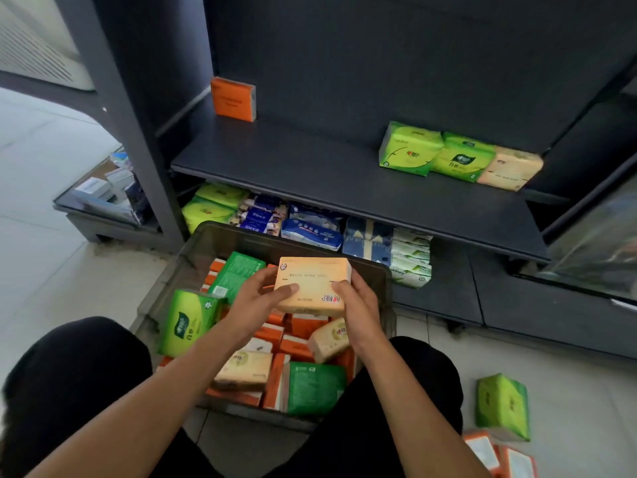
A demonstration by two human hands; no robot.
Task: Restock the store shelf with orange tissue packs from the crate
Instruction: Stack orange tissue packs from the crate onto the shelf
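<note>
Left hand (262,295) and right hand (356,298) grip pale-orange tissue pack (312,286) above crate (387,288); risk: shelving this paler variety instead of bright orange.

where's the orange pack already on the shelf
The orange pack stands upright at the far left back corner of the shelf, apart from the green packs at right.

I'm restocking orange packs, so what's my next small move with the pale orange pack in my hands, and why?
Probably lift the pale orange tissue pack, gripped by left hand and right hand, to the dark shelf board beside the upright bright orange pack, where bare space shows.
</note>
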